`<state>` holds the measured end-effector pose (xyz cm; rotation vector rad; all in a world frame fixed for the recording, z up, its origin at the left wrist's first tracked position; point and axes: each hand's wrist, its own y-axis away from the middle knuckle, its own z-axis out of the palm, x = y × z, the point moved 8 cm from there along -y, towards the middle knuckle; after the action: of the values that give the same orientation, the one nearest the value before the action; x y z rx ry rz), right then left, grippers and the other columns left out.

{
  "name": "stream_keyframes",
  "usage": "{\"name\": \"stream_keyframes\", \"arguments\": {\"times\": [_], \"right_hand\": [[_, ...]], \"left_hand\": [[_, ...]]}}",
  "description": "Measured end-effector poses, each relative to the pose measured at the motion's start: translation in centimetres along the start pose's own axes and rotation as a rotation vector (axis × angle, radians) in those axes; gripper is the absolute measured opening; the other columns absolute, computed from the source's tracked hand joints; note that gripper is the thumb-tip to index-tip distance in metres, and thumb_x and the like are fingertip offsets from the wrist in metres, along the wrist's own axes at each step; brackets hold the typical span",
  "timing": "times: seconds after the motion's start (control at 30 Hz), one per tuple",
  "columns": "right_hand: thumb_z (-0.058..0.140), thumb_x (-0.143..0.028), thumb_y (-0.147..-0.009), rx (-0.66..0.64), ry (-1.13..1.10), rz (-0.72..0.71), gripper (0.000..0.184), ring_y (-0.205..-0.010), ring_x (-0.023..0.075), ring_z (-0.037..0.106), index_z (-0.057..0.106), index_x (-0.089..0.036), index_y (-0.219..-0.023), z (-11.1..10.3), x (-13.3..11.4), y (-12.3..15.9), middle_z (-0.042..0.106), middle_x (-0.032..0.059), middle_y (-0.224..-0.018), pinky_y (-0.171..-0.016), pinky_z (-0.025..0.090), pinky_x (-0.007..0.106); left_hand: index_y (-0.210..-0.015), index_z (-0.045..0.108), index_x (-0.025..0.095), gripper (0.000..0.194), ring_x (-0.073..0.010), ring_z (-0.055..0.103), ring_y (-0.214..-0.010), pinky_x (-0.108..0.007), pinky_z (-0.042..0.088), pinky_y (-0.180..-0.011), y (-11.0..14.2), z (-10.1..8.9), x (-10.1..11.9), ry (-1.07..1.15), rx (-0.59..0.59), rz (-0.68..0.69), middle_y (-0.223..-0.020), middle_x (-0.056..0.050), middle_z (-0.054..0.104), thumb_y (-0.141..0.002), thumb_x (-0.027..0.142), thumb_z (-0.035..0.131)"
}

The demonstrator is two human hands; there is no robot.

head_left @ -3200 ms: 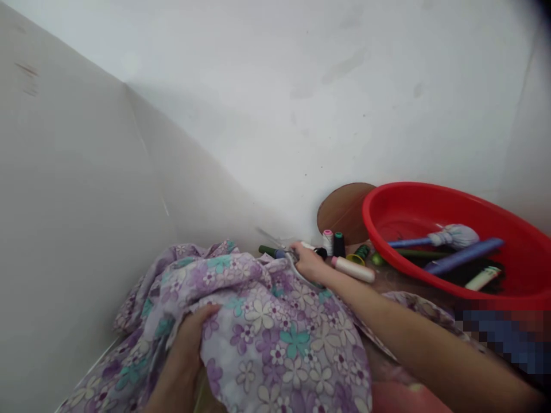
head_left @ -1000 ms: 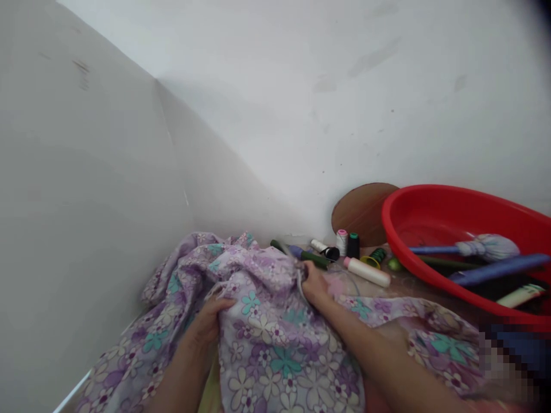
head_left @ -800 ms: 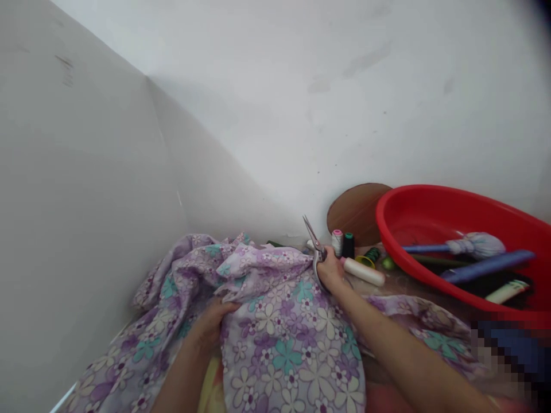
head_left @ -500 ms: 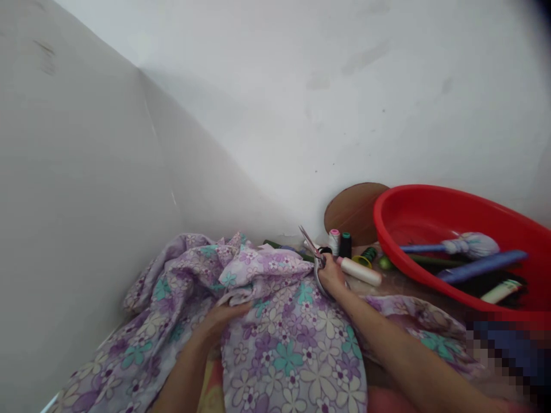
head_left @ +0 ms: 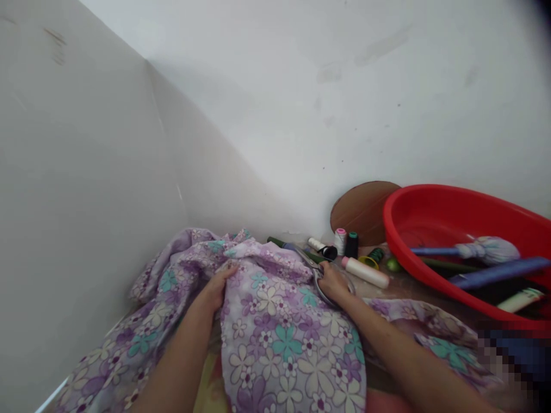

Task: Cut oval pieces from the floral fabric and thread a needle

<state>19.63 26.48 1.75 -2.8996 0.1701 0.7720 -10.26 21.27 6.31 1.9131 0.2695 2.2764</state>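
Purple floral fabric (head_left: 293,344) with white and teal flowers spreads over the lower middle and bunches up at the left. My left hand (head_left: 218,287) grips the fabric's left edge, thumb on top and the other fingers hidden. At the right of the cloth, my right hand (head_left: 333,281) is closed round the handles of metal scissors (head_left: 321,285). Their blades point up and left, low over the far edge of the fabric. Whether the blades touch the cloth I cannot tell.
Thread spools, one white (head_left: 340,241), one black (head_left: 352,245), and a lying white cone (head_left: 365,272) are beyond my right hand. A red basin (head_left: 391,229) holding a wrapped stick and tubes stands right. Behind leans a brown disc (head_left: 361,206) against the wall.
My right hand has lowered the scissors, so the blades dip from pointing upward to near the fabric. My left hand has moved up along the cloth's edge. The view has shifted slightly left.
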Motion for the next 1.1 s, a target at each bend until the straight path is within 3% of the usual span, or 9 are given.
{"name": "stream_keyframes", "arguments": {"times": [0.17, 0.3, 0.4, 0.5, 0.63, 0.7, 0.8, 0.93, 1.1], "right_hand": [[0.048, -0.025, -0.068, -0.028, -0.038, -0.031, 0.039, -0.083, 0.0195, 0.055, 0.045, -0.019, -0.106, -0.1, 0.1, -0.1, 0.059, 0.0070, -0.094, -0.064, 0.035, 0.024], [0.050, -0.034, -0.068, -0.015, -0.074, -0.034, 0.043, -0.079, 0.0172, 0.055, 0.043, -0.019, -0.107, -1.4, 0.7, 0.2, 0.059, 0.0047, -0.091, -0.061, 0.035, 0.022], [0.048, -0.037, -0.070, 0.035, -0.065, -0.007, 0.042, -0.078, 0.0179, 0.054, 0.042, -0.019, -0.107, -3.2, 1.7, 1.0, 0.059, 0.0052, -0.089, -0.059, 0.034, 0.022], [0.048, -0.038, -0.070, 0.108, -0.059, -0.003, 0.043, -0.078, 0.0188, 0.053, 0.042, -0.021, -0.108, -5.3, 2.9, 2.3, 0.058, 0.0054, -0.090, -0.060, 0.034, 0.023], [0.052, -0.035, -0.068, 0.074, -0.102, -0.038, 0.047, -0.074, 0.0172, 0.054, 0.040, -0.020, -0.111, -6.3, 4.5, 4.0, 0.059, 0.0035, -0.084, -0.060, 0.034, 0.022], [0.054, -0.035, -0.065, 0.050, -0.129, -0.064, 0.048, -0.073, 0.0173, 0.054, 0.042, -0.018, -0.108, -6.5, 5.1, 4.9, 0.059, 0.0035, -0.082, -0.059, 0.035, 0.022], [0.057, -0.032, -0.062, 0.019, -0.191, -0.078, 0.041, -0.074, 0.0171, 0.054, 0.047, -0.017, -0.099, -6.8, 5.6, 6.3, 0.059, 0.0039, -0.084, -0.061, 0.037, 0.022], [0.061, -0.028, -0.057, -0.040, -0.278, -0.101, 0.035, -0.074, 0.0173, 0.054, 0.051, -0.016, -0.088, -7.5, 5.2, 8.4, 0.059, 0.0031, -0.082, -0.062, 0.039, 0.023], [0.055, -0.026, -0.062, -0.206, -0.460, -0.040, 0.037, -0.058, 0.0139, 0.055, 0.046, -0.017, -0.096, -6.9, 4.9, 10.4, 0.060, 0.0018, -0.077, -0.050, 0.039, 0.022]], "left_hand": [[-0.081, 0.057, 0.015, 0.022, -0.0224, 0.061, -0.071, -0.032, 0.047, -0.065, 0.0, -1.6, -0.5, -0.135, 0.089, 0.026, -0.068, -0.004, 0.064, -0.061, 0.024, 0.060], [-0.074, 0.058, 0.016, 0.033, -0.0329, 0.052, -0.093, -0.034, 0.043, -0.070, 3.5, -3.5, 1.2, -0.338, 0.269, 0.068, -0.072, -0.006, 0.063, -0.047, 0.030, 0.071], [-0.090, 0.058, 0.019, 0.045, -0.0337, 0.039, -0.109, -0.038, 0.033, -0.087, 9.2, -2.3, 4.4, -0.834, 0.523, 0.471, -0.102, -0.009, 0.057, -0.052, 0.040, 0.067], [-0.102, 0.054, 0.022, 0.043, -0.0270, 0.043, -0.107, -0.036, 0.031, -0.092, 13.5, 3.9, 1.4, -1.199, 0.285, 0.824, -0.114, -0.008, 0.052, -0.064, 0.042, 0.058], [-0.119, 0.039, 0.025, 0.059, -0.0245, 0.041, -0.111, -0.034, 0.035, -0.090, 16.3, 10.8, -8.2, -1.417, -0.298, 1.127, -0.123, -0.005, 0.046, -0.065, 0.040, 0.057], [-0.123, 0.033, 0.027, 0.057, -0.0228, 0.038, -0.113, -0.037, 0.032, -0.093, 15.9, 11.5, -11.5, -1.512, -0.357, 1.096, -0.124, -0.002, 0.045, -0.070, 0.026, 0.053], [-0.125, 0.029, 0.028, 0.061, -0.0223, 0.036, -0.116, -0.039, 0.028, -0.096, 15.6, 11.7, -13.2, -1.531, -0.406, 1.019, -0.126, -0.002, 0.041, -0.069, 0.017, 0.049], [-0.124, 0.034, 0.026, 0.060, -0.0229, 0.041, -0.112, -0.037, 0.033, -0.093, 16.8, 11.9, -11.9, -1.401, -0.388, 1.022, -0.123, -0.004, 0.045, -0.066, 0.018, 0.049], [-0.118, 0.042, 0.032, 0.053, -0.0196, 0.053, -0.100, -0.030, 0.041, -0.087, 17.1, 10.6, -8.2, -1.230, -0.179, 0.931, -0.113, 0.000, 0.055, -0.069, 0.016, 0.046]]}}
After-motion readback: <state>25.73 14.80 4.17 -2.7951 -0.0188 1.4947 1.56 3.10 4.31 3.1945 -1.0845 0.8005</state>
